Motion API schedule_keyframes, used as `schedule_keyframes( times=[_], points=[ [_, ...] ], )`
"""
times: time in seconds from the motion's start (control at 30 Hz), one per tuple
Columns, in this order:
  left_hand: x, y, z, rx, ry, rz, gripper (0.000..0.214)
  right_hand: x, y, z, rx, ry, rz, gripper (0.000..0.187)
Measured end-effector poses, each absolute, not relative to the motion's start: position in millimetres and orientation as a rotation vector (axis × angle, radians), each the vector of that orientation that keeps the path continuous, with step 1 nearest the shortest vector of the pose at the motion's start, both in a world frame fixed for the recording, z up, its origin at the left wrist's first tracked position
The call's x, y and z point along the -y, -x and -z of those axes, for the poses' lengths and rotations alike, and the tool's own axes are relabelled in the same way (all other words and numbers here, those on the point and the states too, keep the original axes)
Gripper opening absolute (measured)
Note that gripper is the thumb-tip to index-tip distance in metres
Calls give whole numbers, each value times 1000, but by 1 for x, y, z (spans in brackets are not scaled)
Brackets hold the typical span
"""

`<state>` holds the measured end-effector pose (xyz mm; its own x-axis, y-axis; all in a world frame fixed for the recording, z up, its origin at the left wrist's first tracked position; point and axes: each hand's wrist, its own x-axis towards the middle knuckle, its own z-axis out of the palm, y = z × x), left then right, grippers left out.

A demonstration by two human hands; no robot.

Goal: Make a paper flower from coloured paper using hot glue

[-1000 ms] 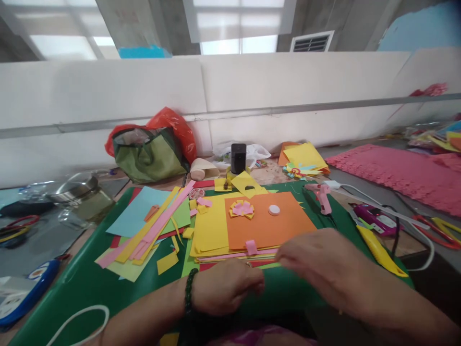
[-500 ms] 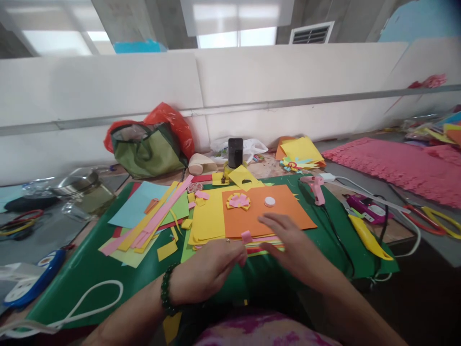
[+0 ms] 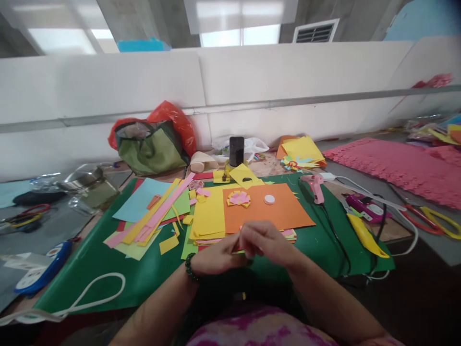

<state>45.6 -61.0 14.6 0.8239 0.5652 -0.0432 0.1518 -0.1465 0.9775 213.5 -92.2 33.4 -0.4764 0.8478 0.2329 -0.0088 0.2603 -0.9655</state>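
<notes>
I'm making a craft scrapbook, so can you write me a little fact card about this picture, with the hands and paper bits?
Left hand: dark bracelet on its wrist
Right hand: overlaps the left in this view
Anything held: can't tell
Paper flower: pink and yellow, on the orange sheet
White disc: right of the flower
Pink glue gun: right of the orange sheet
Paper strips: pink and yellow, left side

The right hand (image 3: 268, 242), fingers (image 3: 249, 239) curled, overlaps the left hand (image 3: 218, 258), both forearms (image 3: 322, 295) angled inward.
</notes>
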Motion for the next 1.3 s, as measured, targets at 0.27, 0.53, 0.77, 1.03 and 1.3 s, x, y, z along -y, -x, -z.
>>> schedule_keyframes(
  times=[0.27, 0.53, 0.77, 1.03, 1.3],
  points=[
    [39, -17, -26, -976, -1335, -874, 35, 79, -318, -22, 1379, 1625, -256, 42],
    [41, -8, -30, -1197, -1782, -725, 30, 81, -249, 10, 2255, 1457, -329, 45],
    [47, 2, -45, -1329, -2437, -252, 38, 63, -226, 21, 2383, 1601, -323, 14],
    [-14, 55, -78, -2281, -2329, 35, 36, 67, -256, -4, 2256, 1523, -131, 36],
    [-82, 53, -43, -1858, -2376, -109, 88, -28, -191, -64, 2403, 1779, 133, 35]
  ],
)
